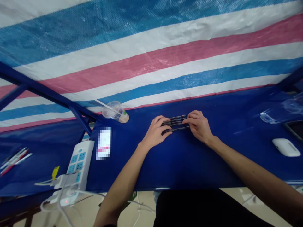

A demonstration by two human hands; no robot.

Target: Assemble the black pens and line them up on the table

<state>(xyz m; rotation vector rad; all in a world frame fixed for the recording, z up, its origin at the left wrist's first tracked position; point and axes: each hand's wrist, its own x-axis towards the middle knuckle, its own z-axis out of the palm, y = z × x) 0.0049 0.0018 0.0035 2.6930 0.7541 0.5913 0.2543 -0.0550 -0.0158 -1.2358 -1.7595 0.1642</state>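
Observation:
Several black pens point(175, 123) lie side by side on the blue tabletop point(180, 164), held as a tight bundle. My left hand point(156, 132) grips their left ends, and my right hand point(197, 126) grips their right ends. The fingers of both hands wrap over the pens and hide parts of the barrels. The two hands nearly meet, with a short stretch of the pens showing between them.
A plastic cup point(115, 112) with a straw lies on its side behind my hands. To the left are a blurred card point(103, 143), a white power strip point(79, 167) with cables, and loose pens point(14, 160). To the right are a white device point(286, 147) and clear plastic point(281, 110). A striped tarp point(151, 63) hangs behind.

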